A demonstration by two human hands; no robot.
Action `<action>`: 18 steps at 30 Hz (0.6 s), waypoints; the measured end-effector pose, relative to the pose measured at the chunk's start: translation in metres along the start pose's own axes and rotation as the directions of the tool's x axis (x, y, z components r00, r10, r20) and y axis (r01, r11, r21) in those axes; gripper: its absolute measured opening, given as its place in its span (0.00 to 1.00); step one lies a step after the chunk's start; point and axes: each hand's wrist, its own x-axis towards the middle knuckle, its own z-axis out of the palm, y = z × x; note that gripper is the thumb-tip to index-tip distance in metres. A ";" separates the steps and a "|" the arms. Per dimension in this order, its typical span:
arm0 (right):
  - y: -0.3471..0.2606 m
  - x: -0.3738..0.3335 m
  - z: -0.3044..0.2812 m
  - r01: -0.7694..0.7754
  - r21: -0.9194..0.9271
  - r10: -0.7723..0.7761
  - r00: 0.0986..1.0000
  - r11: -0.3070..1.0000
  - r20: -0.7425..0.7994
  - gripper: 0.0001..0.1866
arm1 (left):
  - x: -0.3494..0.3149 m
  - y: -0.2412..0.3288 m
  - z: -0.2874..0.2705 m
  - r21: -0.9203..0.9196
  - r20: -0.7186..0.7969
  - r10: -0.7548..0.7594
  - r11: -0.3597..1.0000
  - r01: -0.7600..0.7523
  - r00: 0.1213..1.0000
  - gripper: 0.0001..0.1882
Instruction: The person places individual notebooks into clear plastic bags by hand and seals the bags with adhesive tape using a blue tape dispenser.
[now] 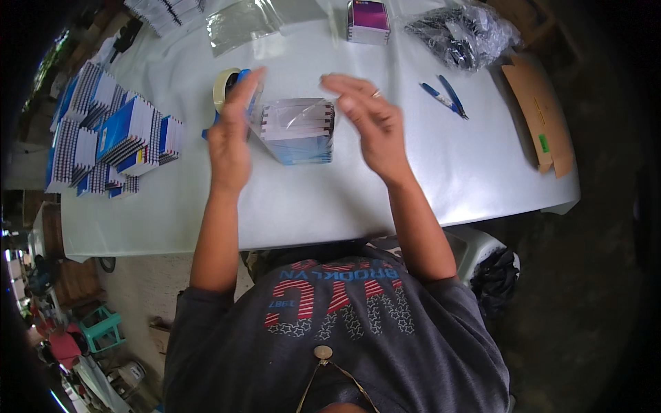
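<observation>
A stack of spiral-bound notebooks point(296, 138) stands on the table in front of me, with clear plastic around it and loose plastic at its top. My left hand point(232, 138) is raised along the stack's left side, fingers stretched upward and slightly blurred. On the other side, my right hand point(375, 127) hovers near the stack's upper right corner, its fingers extended toward it and the thumb apart. Neither hand visibly grips anything. Partly behind my left hand is a blue tape dispenser with a pale roll of tape point(222, 89).
Several piles of blue spiral notebooks point(127, 134) crowd the table's left side. A clear plastic sheet point(241, 27), a purple-covered notebook stack point(368, 24) and a clear bag with dark contents point(461, 41) are at the back. Two blue pens point(444, 96) and folded cardboard point(540, 113) lie right.
</observation>
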 end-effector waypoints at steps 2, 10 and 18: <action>-0.006 0.006 -0.005 0.163 0.035 -0.154 0.970 0.986 -0.190 0.14 | 0.004 -0.003 -0.012 -0.190 -0.186 0.019 0.980 -0.055 0.982 0.43; 0.040 -0.029 0.014 -0.004 -0.249 0.021 0.998 0.969 0.067 0.51 | -0.039 -0.041 0.048 -0.320 0.024 -0.170 0.932 0.169 0.985 0.66; 0.036 -0.036 0.005 -0.076 -0.122 0.076 0.997 0.990 -0.006 0.55 | -0.037 -0.034 0.058 -0.295 0.018 -0.089 0.951 0.090 0.996 0.59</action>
